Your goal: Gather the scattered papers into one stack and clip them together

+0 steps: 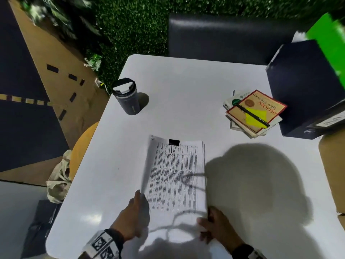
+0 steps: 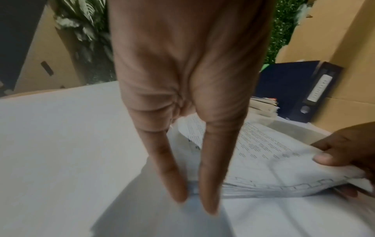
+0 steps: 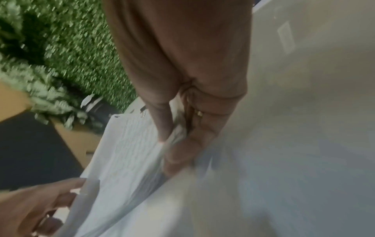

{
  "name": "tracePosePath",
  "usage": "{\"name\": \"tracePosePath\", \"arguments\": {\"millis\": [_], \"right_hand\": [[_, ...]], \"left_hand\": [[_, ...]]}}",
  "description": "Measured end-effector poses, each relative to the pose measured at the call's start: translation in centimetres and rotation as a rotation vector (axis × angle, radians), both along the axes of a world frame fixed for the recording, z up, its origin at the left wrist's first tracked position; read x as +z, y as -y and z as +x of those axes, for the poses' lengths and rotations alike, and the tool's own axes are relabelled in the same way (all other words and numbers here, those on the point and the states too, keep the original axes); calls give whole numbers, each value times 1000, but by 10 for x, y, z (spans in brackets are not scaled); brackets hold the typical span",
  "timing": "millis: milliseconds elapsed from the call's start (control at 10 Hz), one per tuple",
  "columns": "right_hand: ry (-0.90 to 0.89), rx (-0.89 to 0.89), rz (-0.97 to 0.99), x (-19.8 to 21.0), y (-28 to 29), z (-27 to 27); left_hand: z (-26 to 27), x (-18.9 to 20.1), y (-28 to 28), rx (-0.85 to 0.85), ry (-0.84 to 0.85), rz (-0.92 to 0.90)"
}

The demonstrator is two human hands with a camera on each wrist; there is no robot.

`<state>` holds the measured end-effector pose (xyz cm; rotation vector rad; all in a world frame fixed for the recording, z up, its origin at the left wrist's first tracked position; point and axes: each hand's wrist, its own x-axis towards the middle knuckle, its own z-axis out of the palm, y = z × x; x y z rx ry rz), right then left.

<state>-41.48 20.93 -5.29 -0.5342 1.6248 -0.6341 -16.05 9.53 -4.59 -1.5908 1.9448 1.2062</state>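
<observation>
**One clipped stack, held at both near corners**

You have a white table (image 1: 186, 86) in front of you, and on it the largest item is one dark blue box file (image 1: 306, 86) at the far right edge; just beside it sits one small pile of books (image 1: 255, 113), a red-bordered one on top (a black pen (image 1: 252, 114) and a yellow note lie across its cover); at the far left stands one dark travel mug (image 1: 128, 98), upright with its lid on.

The paper stack (image 1: 175, 174) lies near the middle of the table, close to you; there is one stack, its top sheet covered in dense rows of small black print; one black binder clip (image 1: 174, 142) bites the far edge, its wire loop folded flat onto the page; the left long edge lifts and curls off the table.

Your left hand (image 1: 132, 215) has its fingers straight, tips against the stack's near left edge; your right hand (image 1: 216, 227) pinches the near right corner, thumb on top and fingers underneath, the corner raised off the surface.
</observation>
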Motion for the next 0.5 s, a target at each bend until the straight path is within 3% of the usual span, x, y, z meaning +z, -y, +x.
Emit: {"name": "tracePosePath", "arguments": {"millis": [200, 300, 400, 500], "right_hand": [[-175, -232, -106, -9, 93, -39], [-224, -265, -110, -9, 125, -49], [-206, -267, -73, -10, 131, -52], [-311, -239, -19, -1, 117, -63]], "left_hand": [[-65, 27, 87, 90, -82, -268], [-85, 43, 107, 91, -122, -297], [-80, 35, 112, 175, -155, -252], [-53, 22, 96, 256, -201, -212]]}}
